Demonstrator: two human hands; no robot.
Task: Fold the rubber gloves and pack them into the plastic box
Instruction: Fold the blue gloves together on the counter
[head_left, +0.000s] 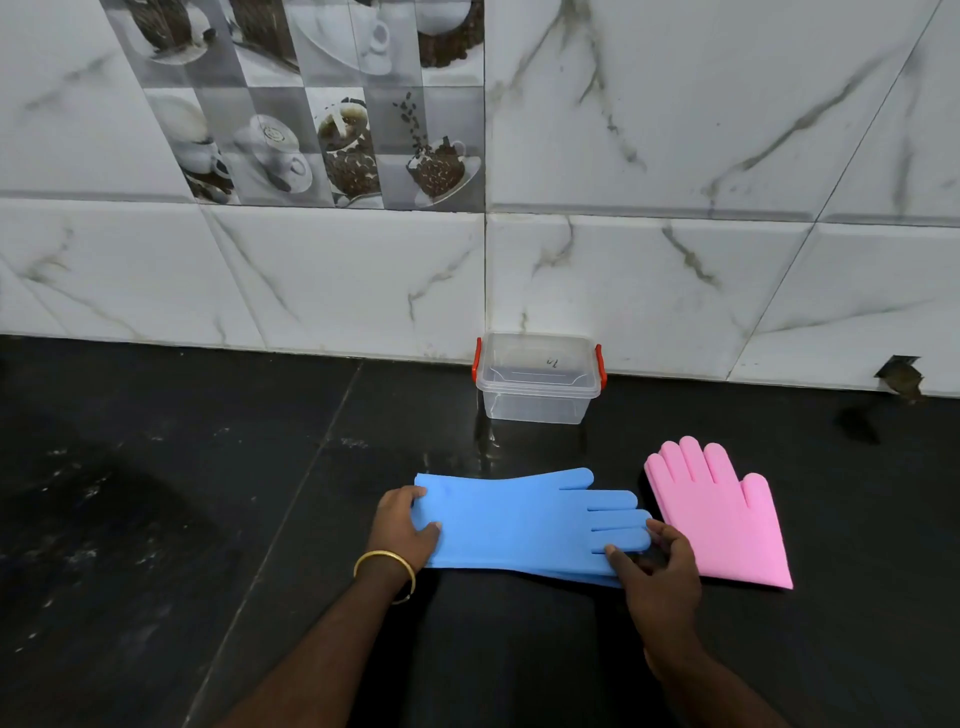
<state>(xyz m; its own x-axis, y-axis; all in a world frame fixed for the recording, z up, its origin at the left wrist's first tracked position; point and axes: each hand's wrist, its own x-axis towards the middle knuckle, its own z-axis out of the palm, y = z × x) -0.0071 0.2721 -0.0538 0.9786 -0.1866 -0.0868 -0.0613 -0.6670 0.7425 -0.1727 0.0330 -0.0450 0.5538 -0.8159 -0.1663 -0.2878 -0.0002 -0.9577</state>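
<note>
Where the flat blue rubber gloves (524, 525) lay stacked on the black stone counter (208, 493), their long axis ran left to right, cuff leftward, fingers rightward. Left hand (405, 525) pinched the cuff edge, thumb on top; right hand (660, 566) pinched the fingertip end. Pink rubber gloves (722, 519) lay just beside, right. Clear plastic box with red clips (537, 379) stood open behind, against the marble-tiled wall (675, 270).

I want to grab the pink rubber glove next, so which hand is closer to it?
Right. The right hand grips the blue rubber glove's fingertips, just beside the pink rubber glove; the left hand holds the blue cuff, far across.
</note>
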